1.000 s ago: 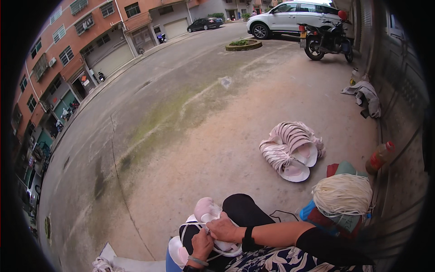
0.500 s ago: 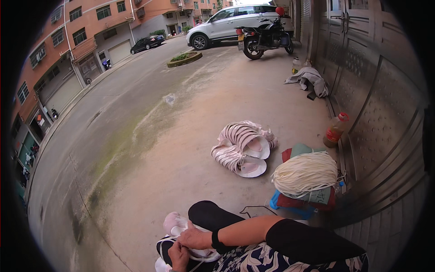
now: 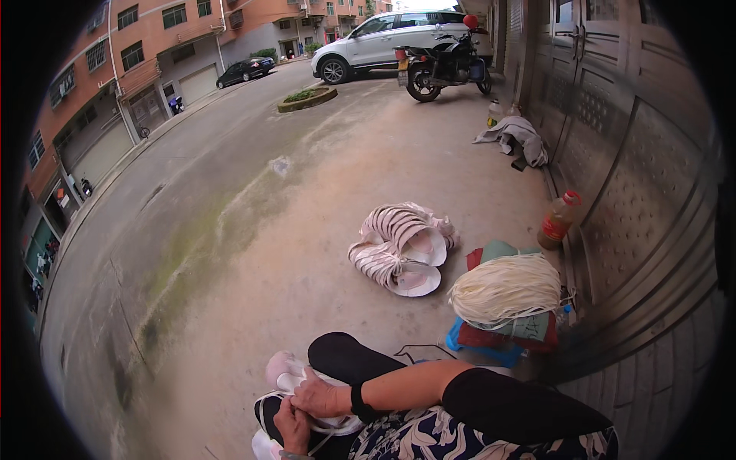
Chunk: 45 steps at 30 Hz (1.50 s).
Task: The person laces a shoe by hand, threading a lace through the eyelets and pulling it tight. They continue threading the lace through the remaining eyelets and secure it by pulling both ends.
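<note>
A pink and white shoe upper point(image 3: 284, 369) lies across my lap, over black trousers. Both hands meet on it. My right hand point(image 3: 318, 396), with a black band at its wrist, is closed over the upper. Just below it, my left hand point(image 3: 292, 427) is pinched on a thin white lace point(image 3: 259, 400), which loops out to the left. The exact spot between the fingertips is hidden. Another pale pink shoe piece point(image 3: 264, 446) shows at the lower edge, beside my left hand.
Ahead on the pavement sits a stack of pink-white shoe uppers point(image 3: 405, 249). To the right, a bundle of cream laces point(image 3: 506, 287) rests on cloths over a blue stool point(image 3: 468, 337). Beyond are a red-capped bottle point(image 3: 558, 222), grey cloth point(image 3: 517, 138), metal doors point(image 3: 598, 115) and a motorbike point(image 3: 445, 69).
My hands stay together on the shoe upper, with the fingers slightly shifted. The whole view has moved a little, so the scene sits slightly farther left.
</note>
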### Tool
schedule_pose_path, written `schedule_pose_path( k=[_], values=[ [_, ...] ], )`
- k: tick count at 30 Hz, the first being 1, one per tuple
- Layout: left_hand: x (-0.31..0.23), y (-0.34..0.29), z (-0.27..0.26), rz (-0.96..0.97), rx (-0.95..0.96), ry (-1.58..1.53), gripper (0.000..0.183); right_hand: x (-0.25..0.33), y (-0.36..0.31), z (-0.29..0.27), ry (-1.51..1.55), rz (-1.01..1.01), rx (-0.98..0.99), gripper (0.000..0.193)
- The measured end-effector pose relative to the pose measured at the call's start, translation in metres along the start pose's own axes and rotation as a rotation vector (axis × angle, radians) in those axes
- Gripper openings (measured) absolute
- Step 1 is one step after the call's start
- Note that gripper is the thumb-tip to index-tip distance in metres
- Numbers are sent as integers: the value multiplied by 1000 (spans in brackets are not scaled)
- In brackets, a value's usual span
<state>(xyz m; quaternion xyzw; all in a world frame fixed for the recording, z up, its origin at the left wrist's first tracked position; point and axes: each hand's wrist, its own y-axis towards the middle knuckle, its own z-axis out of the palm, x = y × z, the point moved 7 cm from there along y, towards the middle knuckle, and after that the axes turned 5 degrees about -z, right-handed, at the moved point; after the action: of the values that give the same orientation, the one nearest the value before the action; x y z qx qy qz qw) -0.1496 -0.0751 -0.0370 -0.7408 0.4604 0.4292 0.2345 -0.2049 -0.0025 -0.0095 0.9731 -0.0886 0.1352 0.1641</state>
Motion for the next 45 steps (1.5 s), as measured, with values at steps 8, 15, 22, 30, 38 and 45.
schedule_pose_path(
  k=[8,15,22,30,38,45],
  values=[
    [-9,-13,-1,23,-92,289,27,-133,-155,-68,-184,115,-136,11],
    [-9,-16,3,-60,-182,381,24,-282,-331,-105,-332,977,24,24],
    [0,-11,-14,-243,-291,-38,18,-195,-182,-45,62,399,-29,24],
    [15,3,-33,-260,-539,-200,25,-82,-63,-38,298,-80,-211,22],
    [14,0,-26,-248,-486,-393,31,-71,-67,-44,301,-156,-149,11],
    [15,-2,-7,-245,-441,-312,20,-93,-135,-118,55,-188,-306,14]
  ],
)
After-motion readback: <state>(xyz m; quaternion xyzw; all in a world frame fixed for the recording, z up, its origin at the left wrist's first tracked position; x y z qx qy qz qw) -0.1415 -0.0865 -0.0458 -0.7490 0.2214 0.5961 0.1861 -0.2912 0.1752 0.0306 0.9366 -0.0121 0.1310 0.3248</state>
